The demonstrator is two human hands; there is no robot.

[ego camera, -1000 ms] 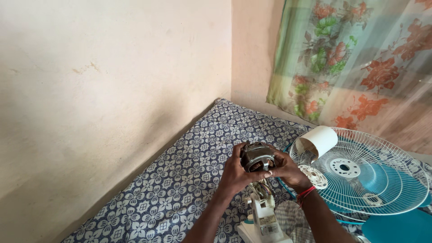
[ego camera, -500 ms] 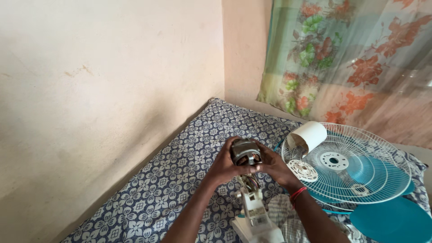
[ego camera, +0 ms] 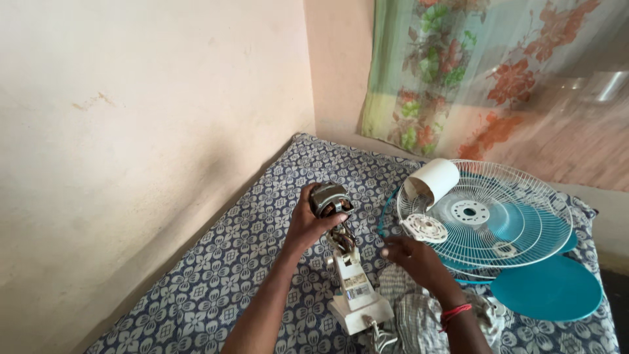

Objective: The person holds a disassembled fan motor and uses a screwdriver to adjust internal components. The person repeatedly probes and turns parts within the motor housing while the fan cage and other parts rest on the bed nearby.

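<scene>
Motor now sits only in the left hand, gripped atop its white stand on the bed; right hand has let go, fingers loose, hovering near the grille.

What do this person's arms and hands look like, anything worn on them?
Both forearms are bare, with no sleeves in view and no gloves. The left hand shows no ring, watch or band. The right hand is bare too, but its wrist carries a thin red band, looped like a thread or cord bracelet. No markings are visible on either arm.
</scene>
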